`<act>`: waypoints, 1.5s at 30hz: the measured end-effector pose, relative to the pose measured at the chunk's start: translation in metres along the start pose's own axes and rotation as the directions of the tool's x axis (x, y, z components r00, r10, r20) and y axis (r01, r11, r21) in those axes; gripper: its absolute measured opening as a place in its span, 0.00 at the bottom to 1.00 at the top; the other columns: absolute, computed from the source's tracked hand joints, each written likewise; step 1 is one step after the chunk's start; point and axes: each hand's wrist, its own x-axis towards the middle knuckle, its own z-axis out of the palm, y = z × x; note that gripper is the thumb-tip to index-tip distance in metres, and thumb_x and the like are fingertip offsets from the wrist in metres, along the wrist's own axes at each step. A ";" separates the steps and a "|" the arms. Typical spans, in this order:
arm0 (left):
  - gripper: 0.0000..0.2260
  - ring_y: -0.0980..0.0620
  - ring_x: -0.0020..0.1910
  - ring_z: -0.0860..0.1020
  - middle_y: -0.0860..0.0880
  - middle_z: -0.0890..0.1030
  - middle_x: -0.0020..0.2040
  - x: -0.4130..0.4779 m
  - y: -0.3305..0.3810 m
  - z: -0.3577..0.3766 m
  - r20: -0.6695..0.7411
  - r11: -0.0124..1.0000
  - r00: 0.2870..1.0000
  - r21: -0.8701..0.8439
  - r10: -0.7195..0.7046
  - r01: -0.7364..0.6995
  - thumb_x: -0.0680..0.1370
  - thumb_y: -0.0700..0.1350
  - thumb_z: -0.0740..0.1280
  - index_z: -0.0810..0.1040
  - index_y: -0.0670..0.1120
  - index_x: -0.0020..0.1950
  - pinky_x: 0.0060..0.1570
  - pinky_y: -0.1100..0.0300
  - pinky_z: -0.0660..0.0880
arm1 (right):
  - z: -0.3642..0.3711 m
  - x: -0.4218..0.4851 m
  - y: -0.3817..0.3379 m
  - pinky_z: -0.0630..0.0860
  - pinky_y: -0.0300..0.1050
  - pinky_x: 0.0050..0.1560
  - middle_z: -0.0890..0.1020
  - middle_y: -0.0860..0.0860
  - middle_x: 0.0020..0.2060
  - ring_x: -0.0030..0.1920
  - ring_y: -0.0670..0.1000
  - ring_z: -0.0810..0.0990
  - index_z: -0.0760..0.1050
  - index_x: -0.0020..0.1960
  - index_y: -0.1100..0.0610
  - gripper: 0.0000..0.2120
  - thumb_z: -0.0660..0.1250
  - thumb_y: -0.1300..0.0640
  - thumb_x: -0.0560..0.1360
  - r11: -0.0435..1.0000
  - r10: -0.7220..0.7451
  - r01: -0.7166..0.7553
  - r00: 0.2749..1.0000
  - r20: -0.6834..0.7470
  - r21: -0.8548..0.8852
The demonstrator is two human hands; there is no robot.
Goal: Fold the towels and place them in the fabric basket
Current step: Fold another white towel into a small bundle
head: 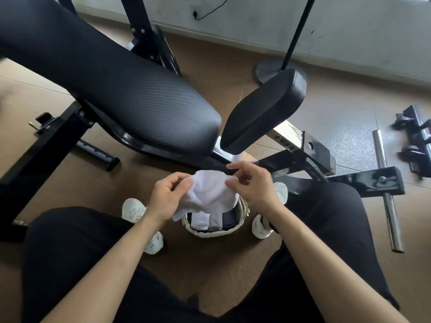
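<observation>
A crumpled white towel [208,194] hangs between my hands just above the fabric basket [214,231], which stands on the floor between my feet. My left hand [166,199] grips the towel's left side with curled fingers. My right hand [251,183] pinches its upper right edge between thumb and fingers. Inside the basket lie folded towels [211,220], white ones and a dark one, partly hidden by the hanging towel.
A black padded weight bench [130,99] with a second pad [263,110] and steel frame stands right behind the basket. A steel bar [386,190] and black metal parts [415,141] lie on the floor at the right. My knees flank the basket.
</observation>
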 end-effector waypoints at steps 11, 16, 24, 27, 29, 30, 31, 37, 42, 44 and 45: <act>0.06 0.56 0.52 0.82 0.59 0.84 0.48 -0.012 0.010 0.004 0.238 0.978 0.966 0.152 0.103 -0.142 0.81 0.45 0.69 0.84 0.51 0.56 0.49 0.63 0.79 | 0.019 -0.004 -0.016 0.83 0.46 0.46 0.85 0.45 0.41 0.44 0.44 0.84 0.85 0.50 0.52 0.05 0.75 0.52 0.76 0.988 -0.051 0.082 0.974 0.219 -0.131; 0.06 0.57 0.44 0.83 0.56 0.85 0.44 -0.010 -0.003 0.001 0.138 0.856 0.943 0.394 0.304 -0.333 0.76 0.44 0.73 0.85 0.51 0.52 0.43 0.54 0.83 | 0.017 -0.005 -0.017 0.79 0.38 0.42 0.83 0.44 0.39 0.40 0.41 0.80 0.83 0.47 0.53 0.02 0.74 0.55 0.77 0.988 -0.033 0.063 0.978 0.204 -0.142; 0.07 0.56 0.42 0.85 0.52 0.87 0.44 -0.007 -0.004 -0.004 0.142 0.781 0.901 0.455 0.411 -0.428 0.74 0.40 0.75 0.88 0.47 0.51 0.43 0.56 0.84 | -0.013 -0.003 -0.013 0.75 0.37 0.36 0.80 0.47 0.35 0.34 0.41 0.76 0.80 0.47 0.54 0.02 0.71 0.57 0.79 1.000 0.012 -0.012 1.000 -0.011 0.008; 0.08 0.56 0.41 0.85 0.53 0.87 0.43 -0.005 -0.008 -0.001 0.151 0.797 0.921 0.463 0.360 -0.388 0.73 0.39 0.76 0.88 0.48 0.50 0.42 0.54 0.84 | -0.022 -0.001 -0.010 0.78 0.48 0.38 0.80 0.50 0.36 0.35 0.48 0.77 0.80 0.48 0.56 0.02 0.71 0.57 0.79 0.995 0.052 -0.043 0.993 -0.106 0.086; 0.07 0.56 0.40 0.84 0.54 0.87 0.43 -0.004 -0.011 0.000 0.156 0.809 0.933 0.467 0.324 -0.358 0.73 0.39 0.76 0.88 0.48 0.49 0.42 0.54 0.84 | -0.026 0.000 -0.008 0.80 0.52 0.41 0.81 0.54 0.38 0.38 0.55 0.79 0.80 0.48 0.54 0.02 0.71 0.57 0.79 0.991 0.063 -0.042 0.983 -0.175 0.124; 0.07 0.56 0.41 0.84 0.54 0.87 0.42 -0.003 -0.012 0.001 0.150 0.819 0.942 0.466 0.299 -0.334 0.73 0.39 0.76 0.88 0.48 0.49 0.43 0.54 0.84 | -0.028 0.001 -0.006 0.82 0.57 0.43 0.82 0.57 0.39 0.40 0.60 0.80 0.80 0.47 0.53 0.02 0.71 0.57 0.79 0.987 0.075 -0.043 0.975 -0.211 0.152; 0.07 0.57 0.41 0.84 0.54 0.87 0.42 -0.003 -0.013 0.001 0.137 0.833 0.953 0.463 0.271 -0.303 0.73 0.40 0.76 0.88 0.49 0.49 0.43 0.55 0.84 | -0.031 0.002 -0.004 0.82 0.62 0.44 0.82 0.59 0.40 0.42 0.64 0.80 0.80 0.47 0.53 0.03 0.71 0.57 0.80 0.982 0.087 -0.042 0.966 -0.244 0.182; 0.08 0.62 0.43 0.82 0.60 0.84 0.41 -0.004 -0.012 0.000 0.070 0.913 0.991 0.387 0.110 -0.129 0.76 0.42 0.74 0.85 0.56 0.47 0.41 0.68 0.77 | -0.046 0.009 0.011 0.82 0.63 0.47 0.83 0.55 0.43 0.45 0.59 0.83 0.81 0.49 0.54 0.04 0.70 0.55 0.80 0.970 0.200 -0.119 0.887 -0.416 0.213; 0.09 0.59 0.47 0.82 0.55 0.85 0.45 -0.005 0.000 0.004 0.030 0.982 0.998 0.179 0.062 -0.066 0.79 0.44 0.71 0.82 0.60 0.49 0.47 0.66 0.78 | -0.040 0.007 0.015 0.82 0.49 0.44 0.81 0.53 0.39 0.38 0.49 0.79 0.80 0.53 0.55 0.04 0.72 0.58 0.78 0.981 0.195 -0.189 0.912 -0.360 0.053; 0.09 0.60 0.50 0.81 0.58 0.84 0.48 -0.007 0.007 0.006 0.078 0.982 0.993 0.160 0.091 -0.103 0.80 0.45 0.70 0.80 0.61 0.51 0.47 0.71 0.77 | -0.030 0.001 0.010 0.79 0.45 0.41 0.81 0.56 0.37 0.36 0.49 0.78 0.79 0.57 0.54 0.09 0.72 0.59 0.77 0.987 0.160 -0.162 0.959 -0.234 0.010; 0.08 0.60 0.51 0.81 0.58 0.84 0.49 -0.007 0.010 0.007 0.110 0.980 0.988 0.158 0.106 -0.123 0.81 0.45 0.69 0.81 0.60 0.52 0.48 0.72 0.76 | -0.023 -0.002 0.006 0.78 0.42 0.41 0.81 0.56 0.37 0.36 0.50 0.79 0.78 0.60 0.53 0.12 0.73 0.60 0.77 0.991 0.133 -0.136 0.981 -0.141 -0.009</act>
